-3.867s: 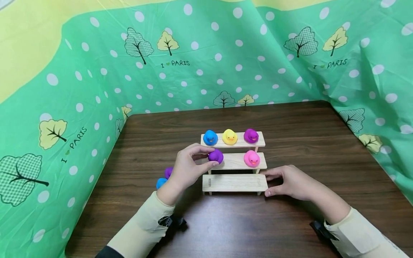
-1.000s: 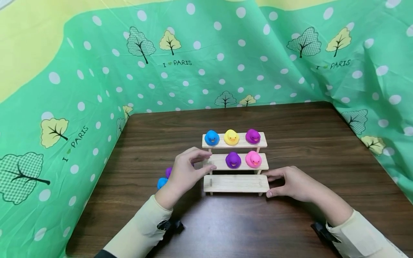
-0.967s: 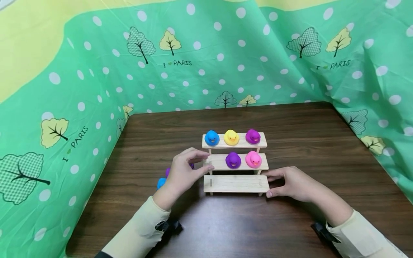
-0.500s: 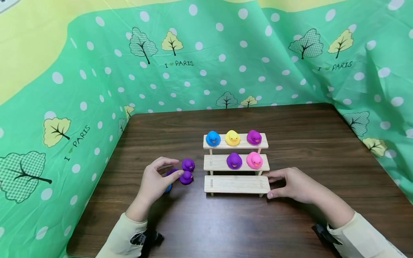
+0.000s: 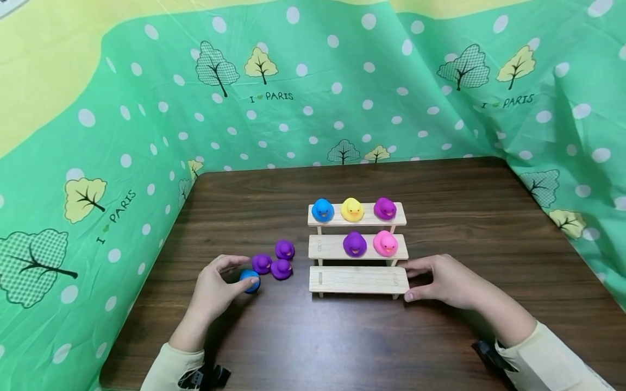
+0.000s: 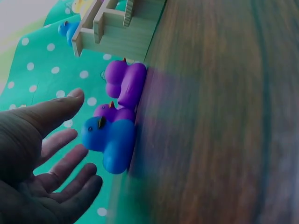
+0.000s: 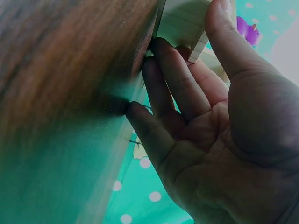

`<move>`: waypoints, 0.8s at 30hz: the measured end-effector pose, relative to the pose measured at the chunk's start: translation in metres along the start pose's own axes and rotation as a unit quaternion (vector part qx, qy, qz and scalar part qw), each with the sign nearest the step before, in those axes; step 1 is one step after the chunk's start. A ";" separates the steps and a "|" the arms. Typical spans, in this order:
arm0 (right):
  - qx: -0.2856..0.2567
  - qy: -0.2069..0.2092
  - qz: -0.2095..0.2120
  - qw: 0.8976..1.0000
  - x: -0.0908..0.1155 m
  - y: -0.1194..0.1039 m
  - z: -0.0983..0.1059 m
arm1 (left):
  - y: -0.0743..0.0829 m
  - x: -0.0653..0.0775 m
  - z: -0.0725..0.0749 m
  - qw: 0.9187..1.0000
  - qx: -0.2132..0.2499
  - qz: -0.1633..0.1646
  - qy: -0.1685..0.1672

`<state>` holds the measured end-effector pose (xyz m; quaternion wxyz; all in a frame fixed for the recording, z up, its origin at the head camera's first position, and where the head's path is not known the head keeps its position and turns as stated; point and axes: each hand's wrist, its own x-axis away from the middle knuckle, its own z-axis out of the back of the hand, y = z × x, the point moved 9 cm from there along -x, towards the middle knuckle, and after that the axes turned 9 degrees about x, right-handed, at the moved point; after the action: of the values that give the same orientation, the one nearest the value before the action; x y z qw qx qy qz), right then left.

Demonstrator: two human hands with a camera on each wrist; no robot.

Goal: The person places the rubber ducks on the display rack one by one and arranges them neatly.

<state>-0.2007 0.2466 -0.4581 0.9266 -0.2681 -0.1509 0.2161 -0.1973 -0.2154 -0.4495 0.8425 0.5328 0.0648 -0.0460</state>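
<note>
My left hand [image 5: 215, 290] reaches around a blue rubber duck [image 5: 251, 281] on the table; its thumb overlaps the duck in the head view. The left wrist view shows those fingers [image 6: 70, 161] spread and a gap before the blue duck [image 6: 112, 142]. Purple ducks [image 5: 281, 269] sit just beyond. At the right end of a three-step wooden stand [image 5: 359, 279], my right hand [image 5: 442, 279] grips the lowest step, thumb at the front corner and fingers behind. Blue, yellow and purple ducks line the top step; a purple duck [image 5: 354, 244] and a pink duck [image 5: 386, 244] occupy the middle one.
A dark wooden table [image 5: 332, 342] lies under everything. Green dotted cloth [image 5: 303, 87] hangs around its back and sides. Black straps with small cameras sit at both wrists.
Earlier my left hand held a purple duck at the middle step; that duck now stands there released. The left hand has moved left to the blue duck. My right hand has stayed put.
</note>
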 end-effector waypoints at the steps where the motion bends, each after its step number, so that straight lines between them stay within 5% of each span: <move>1: 0.000 0.001 0.000 1.000 0.000 0.000 0.000 | -0.001 0.001 0.000 1.000 -0.011 0.004 -0.003; 12: 0.001 0.000 0.000 1.000 0.000 0.000 -0.001 | -0.006 0.004 -0.003 0.997 -0.066 0.026 -0.019; 24: 0.000 -0.001 -0.001 1.000 0.001 0.000 -0.001 | -0.003 0.004 -0.005 0.996 -0.082 -0.010 -0.030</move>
<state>-0.1995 0.2466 -0.4584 0.9266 -0.2679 -0.1524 0.2154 -0.1937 -0.2119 -0.4551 0.8846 0.4593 0.0486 -0.0652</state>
